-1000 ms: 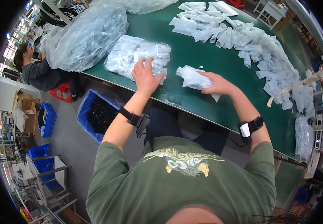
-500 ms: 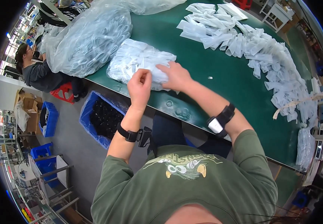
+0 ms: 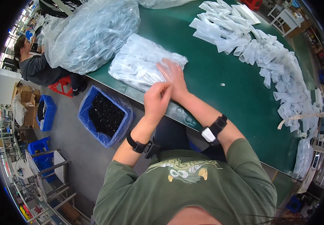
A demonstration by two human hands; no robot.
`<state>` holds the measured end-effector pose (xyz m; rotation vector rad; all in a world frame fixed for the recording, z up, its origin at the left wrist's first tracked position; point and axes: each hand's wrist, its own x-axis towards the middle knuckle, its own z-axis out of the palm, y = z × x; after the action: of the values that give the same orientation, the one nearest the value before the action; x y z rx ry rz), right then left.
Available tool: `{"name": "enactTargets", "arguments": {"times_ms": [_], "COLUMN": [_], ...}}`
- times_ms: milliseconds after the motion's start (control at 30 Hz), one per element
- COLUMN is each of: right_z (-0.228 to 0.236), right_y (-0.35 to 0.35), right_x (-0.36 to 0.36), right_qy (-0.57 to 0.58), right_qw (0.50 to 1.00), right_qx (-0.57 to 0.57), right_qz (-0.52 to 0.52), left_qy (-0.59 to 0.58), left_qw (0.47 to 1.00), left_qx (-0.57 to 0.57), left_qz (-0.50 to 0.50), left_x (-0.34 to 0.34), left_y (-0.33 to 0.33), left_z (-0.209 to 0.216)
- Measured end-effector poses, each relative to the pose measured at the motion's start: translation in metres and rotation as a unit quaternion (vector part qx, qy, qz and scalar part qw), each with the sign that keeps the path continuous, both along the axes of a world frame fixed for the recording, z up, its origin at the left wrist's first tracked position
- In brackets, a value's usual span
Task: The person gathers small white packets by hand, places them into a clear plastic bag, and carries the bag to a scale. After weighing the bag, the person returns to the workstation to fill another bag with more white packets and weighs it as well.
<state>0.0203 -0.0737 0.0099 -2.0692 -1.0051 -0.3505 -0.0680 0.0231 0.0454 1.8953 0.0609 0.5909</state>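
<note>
A clear plastic bag (image 3: 135, 62) filled with white translucent sleeves lies near the table's front edge. My left hand (image 3: 156, 100) is closed in a pinch at the bag's near right corner, on the edge of its film. Just beyond it, my right hand (image 3: 177, 80) lies with fingers stretched out on the bag's right end. Shiny film seems to cover those fingertips; whether they are inside the bag I cannot tell. Left of this bag sits a much larger clear bag (image 3: 94, 41) packed with pale looped pieces.
A long heap of white translucent sleeves (image 3: 252, 50) curves along the right of the green table (image 3: 222, 116). A small white scrap (image 3: 222, 84) lies mid-table. On the floor stands a blue bin (image 3: 122, 127) of black parts. A seated person (image 3: 38, 71) is at far left.
Both hands have shifted right and closer together, with the left now beside the right wrist. The bag looks smoother and spread farther right. The view has swung slightly.
</note>
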Motion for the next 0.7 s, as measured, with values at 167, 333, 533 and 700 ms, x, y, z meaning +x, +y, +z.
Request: {"name": "enactTargets", "arguments": {"times_ms": [167,333,533,700], "right_z": [-0.017,-0.029,-0.027,0.025], "right_y": [-0.005,0.005,-0.071,-0.034], "right_x": [-0.003,-0.012,0.006,0.036], "right_qy": [0.051,0.091,0.139,-0.022], "right_qw": [0.996,0.995,0.988,0.994], "right_qx": [0.070,0.039,0.033,0.042], "right_qz": [-0.015,-0.023,0.059,-0.098], "left_qy": [0.033,0.004,0.113,-0.023], "left_qw": [0.999,0.999,0.991,0.952], "left_qx": [0.016,0.049,0.066,0.283], "left_qz": [-0.004,-0.007,-0.040,0.116], "left_x": [0.008,0.011,-0.004,0.005], "left_y": [0.002,-0.003,0.012,0.028], "left_z": [-0.001,-0.009,-0.003,-0.009]}}
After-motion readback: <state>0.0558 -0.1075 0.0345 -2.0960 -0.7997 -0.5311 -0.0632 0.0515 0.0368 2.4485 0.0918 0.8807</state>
